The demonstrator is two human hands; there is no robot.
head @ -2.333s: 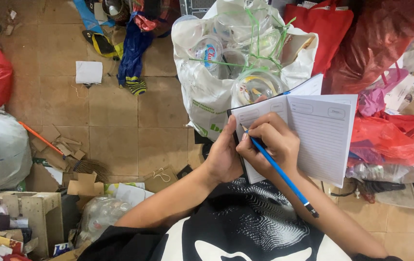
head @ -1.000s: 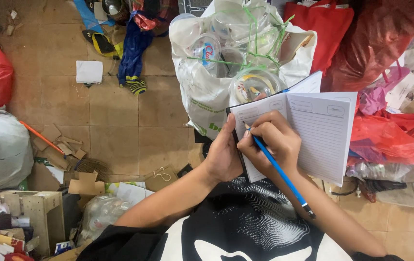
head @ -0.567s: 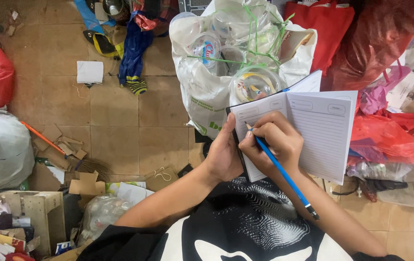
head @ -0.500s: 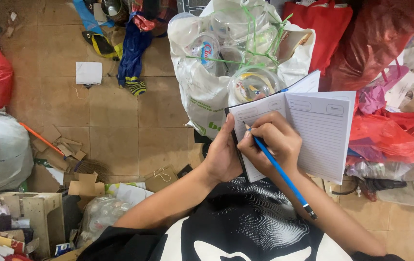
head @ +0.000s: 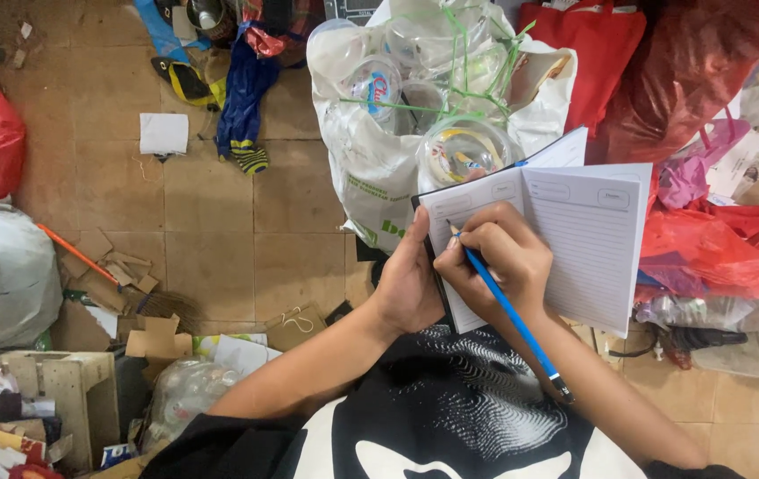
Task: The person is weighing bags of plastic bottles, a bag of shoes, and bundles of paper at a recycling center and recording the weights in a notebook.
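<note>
The right hand (head: 499,262) grips a blue pencil (head: 508,310), tip up-left on the open notebook (head: 575,239), shaft slanting down-right. The left hand (head: 408,284) clasps the notebook's left edge. Behind the notebook, a white sack (head: 371,151) holds clear plastic cups.

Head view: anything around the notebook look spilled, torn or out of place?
The notebook looks fine, held by the left hand while the right hand writes with a blue pencil. On the floor, torn cardboard scraps lie scattered, with a lone paper sheet further off.
</note>
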